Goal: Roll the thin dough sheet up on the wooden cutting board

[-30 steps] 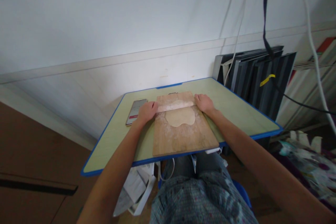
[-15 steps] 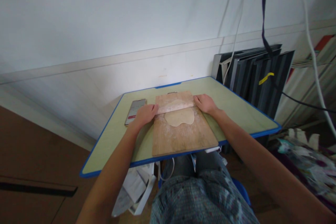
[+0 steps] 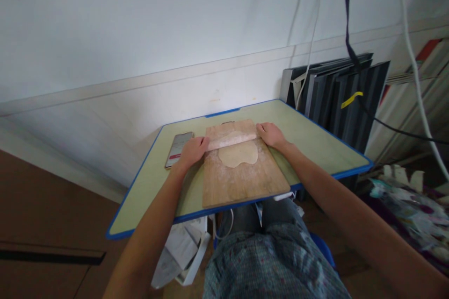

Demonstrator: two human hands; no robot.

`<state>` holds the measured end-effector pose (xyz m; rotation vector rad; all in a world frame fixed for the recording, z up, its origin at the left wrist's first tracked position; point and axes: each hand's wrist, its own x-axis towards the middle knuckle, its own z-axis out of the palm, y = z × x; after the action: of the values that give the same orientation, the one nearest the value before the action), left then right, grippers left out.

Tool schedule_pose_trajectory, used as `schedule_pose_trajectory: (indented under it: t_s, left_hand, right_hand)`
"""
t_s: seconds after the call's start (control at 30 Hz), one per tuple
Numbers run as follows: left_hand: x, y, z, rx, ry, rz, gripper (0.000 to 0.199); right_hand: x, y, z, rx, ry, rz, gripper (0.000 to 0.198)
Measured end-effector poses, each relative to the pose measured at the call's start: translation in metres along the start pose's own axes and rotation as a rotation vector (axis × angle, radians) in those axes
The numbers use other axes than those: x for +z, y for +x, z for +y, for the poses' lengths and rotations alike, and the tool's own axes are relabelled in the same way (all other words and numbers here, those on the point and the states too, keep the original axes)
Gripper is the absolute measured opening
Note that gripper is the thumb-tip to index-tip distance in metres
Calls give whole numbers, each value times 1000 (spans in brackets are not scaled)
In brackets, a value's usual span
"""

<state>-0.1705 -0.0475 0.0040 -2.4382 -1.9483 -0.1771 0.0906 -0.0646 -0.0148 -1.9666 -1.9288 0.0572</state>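
Note:
A floured rolling pin (image 3: 231, 140) lies across a flat sheet of dough (image 3: 239, 155) on a wooden board (image 3: 242, 184). My left hand (image 3: 196, 148) is closed round the pin's left end, and my right hand (image 3: 269, 133) grips the right end. Dough shows on both the near and far sides of the pin; the strip beneath it is hidden. White flour dusts the wood around the dough.
The board rests on a pale green table (image 3: 315, 149) with a blue edge. Left of the board lies a phone (image 3: 178, 147). Dark panels (image 3: 336, 86) lean against the wall at right, where cables (image 3: 351, 46) hang. Below the table stands a white drawer of papers (image 3: 185, 252).
Both hands remain on the rolling pin, which sits at nearly the same place on the dough. The whole view has shifted slightly.

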Motion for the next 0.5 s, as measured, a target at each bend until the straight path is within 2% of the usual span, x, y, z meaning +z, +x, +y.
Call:
schedule_pose_trajectory:
  t_s: [0.5]
  left_hand:
    - [1,2,-2,12,4,12,29]
  right_hand:
    - [-4,-1,4,-102,63,5,48]
